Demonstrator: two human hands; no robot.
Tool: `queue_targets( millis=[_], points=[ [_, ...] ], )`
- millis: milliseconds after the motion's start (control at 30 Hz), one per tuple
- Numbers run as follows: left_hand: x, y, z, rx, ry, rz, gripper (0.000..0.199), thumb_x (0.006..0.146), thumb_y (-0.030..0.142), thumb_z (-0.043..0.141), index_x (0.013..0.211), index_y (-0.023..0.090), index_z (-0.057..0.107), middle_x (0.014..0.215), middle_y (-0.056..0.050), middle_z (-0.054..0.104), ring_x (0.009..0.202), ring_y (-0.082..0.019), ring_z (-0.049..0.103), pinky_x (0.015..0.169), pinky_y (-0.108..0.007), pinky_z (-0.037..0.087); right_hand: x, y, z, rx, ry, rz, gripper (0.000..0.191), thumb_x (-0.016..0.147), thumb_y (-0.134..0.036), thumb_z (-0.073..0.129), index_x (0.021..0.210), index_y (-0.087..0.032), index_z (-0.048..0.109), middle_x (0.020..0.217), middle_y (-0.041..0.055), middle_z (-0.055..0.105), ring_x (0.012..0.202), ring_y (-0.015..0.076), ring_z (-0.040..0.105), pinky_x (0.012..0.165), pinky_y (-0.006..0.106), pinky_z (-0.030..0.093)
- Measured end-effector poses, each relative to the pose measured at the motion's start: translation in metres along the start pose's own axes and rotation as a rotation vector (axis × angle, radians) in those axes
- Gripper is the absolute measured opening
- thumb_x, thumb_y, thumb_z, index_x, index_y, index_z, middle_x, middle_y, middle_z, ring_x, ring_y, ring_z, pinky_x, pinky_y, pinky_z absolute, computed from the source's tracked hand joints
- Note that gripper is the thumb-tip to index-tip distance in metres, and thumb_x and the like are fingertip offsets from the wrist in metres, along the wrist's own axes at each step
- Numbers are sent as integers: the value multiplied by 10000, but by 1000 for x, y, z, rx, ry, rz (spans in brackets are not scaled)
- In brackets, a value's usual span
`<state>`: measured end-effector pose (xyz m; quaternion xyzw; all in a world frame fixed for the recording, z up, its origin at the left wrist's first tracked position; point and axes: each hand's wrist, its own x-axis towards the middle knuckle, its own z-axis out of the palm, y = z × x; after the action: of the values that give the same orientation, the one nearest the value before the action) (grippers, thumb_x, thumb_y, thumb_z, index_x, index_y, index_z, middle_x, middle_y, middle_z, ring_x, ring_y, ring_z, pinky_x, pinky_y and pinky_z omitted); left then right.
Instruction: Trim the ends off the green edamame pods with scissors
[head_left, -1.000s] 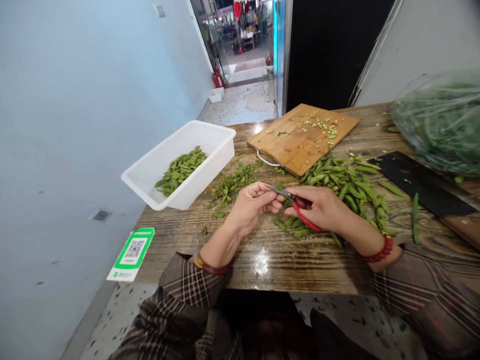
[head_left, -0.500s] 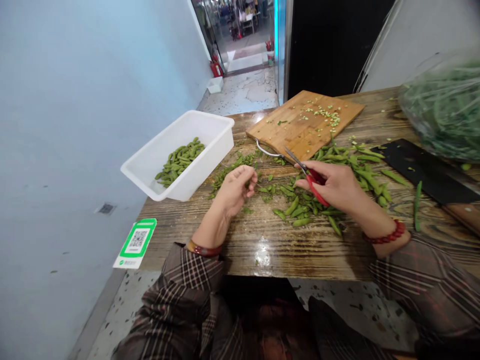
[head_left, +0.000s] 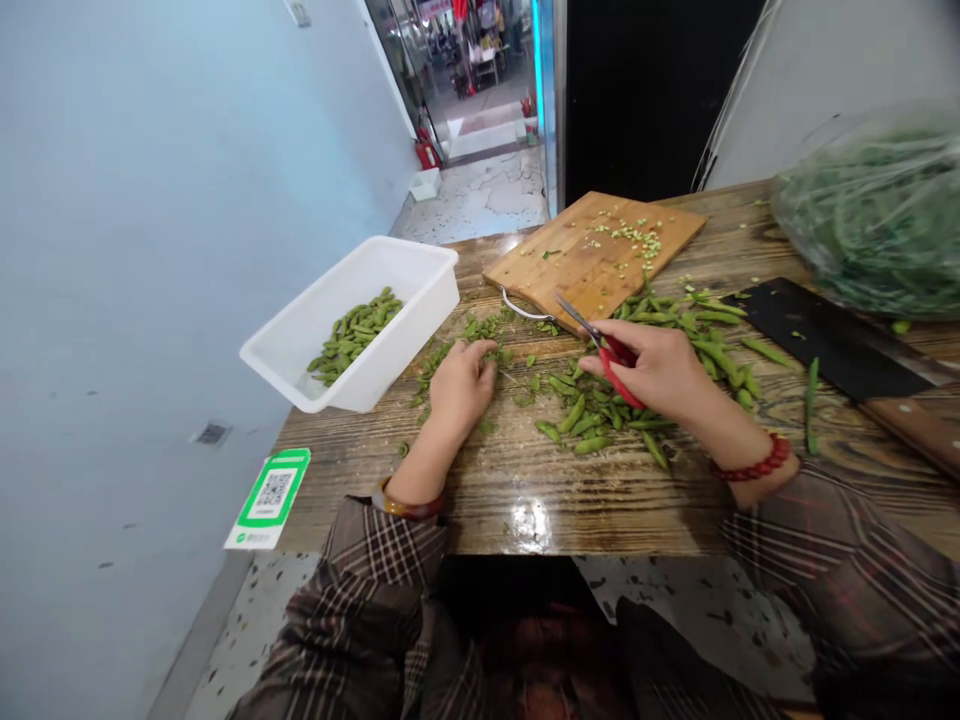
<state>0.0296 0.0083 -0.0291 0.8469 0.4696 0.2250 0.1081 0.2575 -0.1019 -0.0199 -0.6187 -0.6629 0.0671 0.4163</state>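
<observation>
Curled fingers of my left hand [head_left: 461, 385] are over a scatter of small green trimmings [head_left: 431, 368] on the wooden table; the fingertips point down, and whatever they may pinch is hidden. My right hand [head_left: 664, 372] grips a pair of scissors [head_left: 619, 382] by the red handles, blades pointing up and left toward the cutting board. Beneath and around that hand lies a loose heap of green soybean pods [head_left: 596, 415]. A white plastic tub [head_left: 409, 345] with more pods [head_left: 356, 335] inside stands beyond my left hand.
A wooden cutting board [head_left: 540, 265] with chopped green bits lies at the back. On the right are a dark cleaver [head_left: 825, 335] and a clear bag of green vegetables [head_left: 877, 220]. A green QR card [head_left: 271, 498] is at the table's left edge beside the wall.
My left hand has turned palm-down, its fingers lowering toward the trimmings. My right hand keeps the scissors at the pod heap. The whole view has shifted slightly.
</observation>
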Motion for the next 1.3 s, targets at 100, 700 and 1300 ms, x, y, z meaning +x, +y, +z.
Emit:
queue_targets(
  millis=[100, 700, 1300],
  points=[
    [-3, 14, 7, -148, -113, 158, 241, 835, 235, 563, 1023, 218, 713, 790, -45, 571, 742, -176, 540, 708, -289, 422, 0, 0, 1, -4, -4, -11, 412, 822, -465, 621, 1097, -162, 680, 783, 54, 692, 646, 172, 599, 613, 277, 445],
    [-5, 26, 4, -1037, -161, -209, 235, 646, 252, 762, 764, 143, 590, 697, 15, 550, 618, -82, 458, 589, -196, 361, -3, 4, 5, 21, -109, -48, 443, 792, -471, 653, 1133, -188, 666, 800, 49, 679, 656, 172, 598, 608, 279, 460],
    [-14, 37, -1, -1236, -218, -236, 226, 627, 261, 807, 794, 150, 703, 726, 5, 631, 672, -88, 531, 683, -211, 404, -8, -1, 19, 95, -279, -109, 425, 799, -458, 649, 1112, -171, 666, 780, 42, 648, 625, 151, 547, 618, 272, 449]
  ],
)
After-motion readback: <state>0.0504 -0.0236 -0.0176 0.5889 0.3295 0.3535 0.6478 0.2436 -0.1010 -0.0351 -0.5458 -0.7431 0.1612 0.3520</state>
